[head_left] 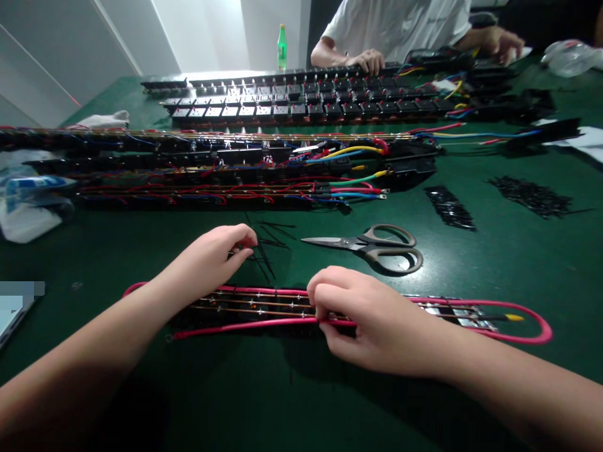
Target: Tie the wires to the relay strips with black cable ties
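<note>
A long black socket strip (264,307) with copper rails lies across the green table (518,263) in front of me, with a pink wire (532,317) looping round it. My right hand (362,320) rests on the strip's middle, fingers curled and pinching the pink wire at the near edge. My left hand (211,257) is just behind the strip, fingertips pinched on a thin black cable tie from a small loose bunch (268,245).
Grey-handled scissors (377,246) lie behind the strip. Stacked wired strips (226,169) fill the middle, more socket strips (306,100) behind. Piles of black ties (450,207) lie at right. A person in a white shirt (400,25) works opposite. A green bottle (281,47) stands far back.
</note>
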The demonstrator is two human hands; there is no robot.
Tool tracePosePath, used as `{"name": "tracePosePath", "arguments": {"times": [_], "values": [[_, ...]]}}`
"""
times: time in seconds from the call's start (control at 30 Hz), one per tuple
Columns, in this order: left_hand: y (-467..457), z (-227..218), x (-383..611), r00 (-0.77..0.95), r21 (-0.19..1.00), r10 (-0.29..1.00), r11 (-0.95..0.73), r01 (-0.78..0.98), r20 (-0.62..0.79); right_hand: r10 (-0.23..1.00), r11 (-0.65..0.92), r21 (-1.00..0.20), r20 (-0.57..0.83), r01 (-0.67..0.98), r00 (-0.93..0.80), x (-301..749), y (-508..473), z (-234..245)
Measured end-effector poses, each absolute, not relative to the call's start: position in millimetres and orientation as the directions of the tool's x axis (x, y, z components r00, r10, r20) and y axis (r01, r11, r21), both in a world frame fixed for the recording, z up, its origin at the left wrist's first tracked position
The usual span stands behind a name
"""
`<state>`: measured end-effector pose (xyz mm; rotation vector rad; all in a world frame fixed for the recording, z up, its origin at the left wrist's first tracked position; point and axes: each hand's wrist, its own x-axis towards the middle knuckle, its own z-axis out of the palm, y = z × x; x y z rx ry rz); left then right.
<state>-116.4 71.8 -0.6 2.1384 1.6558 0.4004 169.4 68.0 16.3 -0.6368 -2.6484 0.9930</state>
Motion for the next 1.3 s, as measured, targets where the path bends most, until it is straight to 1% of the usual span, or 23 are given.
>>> {"name": "tracePosePath", "arguments": {"times": [0.1, 0.17, 0.27, 0.37, 0.43, 0.5, 0.6, 0.7, 0.87, 0.97, 1.07, 1.13, 1.2, 1.3], "values": [[69, 3, -116, 0.26, 0.5, 0.966, -0.228, 0.835, 0.006, 0.481, 0.676, -0.666, 0.076, 0.314, -0.874, 170, 68, 17], [65, 7, -116, 0.245, 0.534, 0.968, -0.234, 0.813, 0.051, 0.48, 0.676, -0.668, 0.081, 0.31, -0.873, 170, 67, 17], [59, 13, -113, 0.171, 0.657, 0.976, -0.217, 0.722, 0.135, 0.476, 0.676, -0.671, 0.082, 0.305, -0.876, 170, 67, 17], [53, 19, -106, 0.099, 0.812, 0.987, -0.16, 0.561, 0.126, 0.476, 0.674, -0.674, 0.085, 0.301, -0.875, 170, 66, 17], [50, 22, -102, 0.082, 0.864, 0.99, -0.143, 0.483, 0.118, 0.478, 0.674, -0.674, 0.085, 0.303, -0.874, 170, 66, 17], [47, 26, -98, 0.08, 0.881, 0.989, -0.148, 0.448, 0.126, 0.478, 0.674, -0.672, 0.08, 0.307, -0.875, 170, 67, 17], [45, 29, -96, 0.112, 0.882, 0.985, -0.169, 0.441, 0.133, 0.471, 0.673, -0.676, 0.077, 0.302, -0.879, 169, 67, 16], [43, 30, -96, 0.143, 0.878, 0.984, -0.162, 0.451, 0.108, 0.472, 0.67, -0.679, 0.078, 0.3, -0.878, 170, 67, 16], [41, 28, -96, 0.097, 0.908, 0.995, -0.058, 0.416, 0.019, 0.475, 0.68, -0.668, 0.087, 0.302, -0.876, 170, 67, 16], [39, 29, -93, 0.098, 0.904, 0.995, -0.037, 0.426, -0.005, 0.471, 0.684, -0.666, 0.09, 0.299, -0.877, 169, 67, 15], [37, 29, -88, 0.097, 0.853, 0.995, -0.059, 0.518, 0.01, 0.467, 0.686, -0.664, 0.089, 0.297, -0.88, 169, 67, 16], [34, 29, -84, 0.094, 0.805, 0.994, -0.098, 0.585, 0.053, 0.463, 0.688, -0.663, 0.088, 0.295, -0.882, 170, 67, 17], [32, 28, -82, 0.126, 0.745, 0.985, -0.171, 0.645, 0.117, 0.461, 0.692, -0.663, 0.099, 0.287, -0.882, 170, 67, 18], [29, 26, -80, 0.236, 0.661, 0.951, -0.309, 0.684, 0.2, 0.463, 0.703, -0.657, 0.132, 0.272, -0.876, 170, 66, 18]]}}
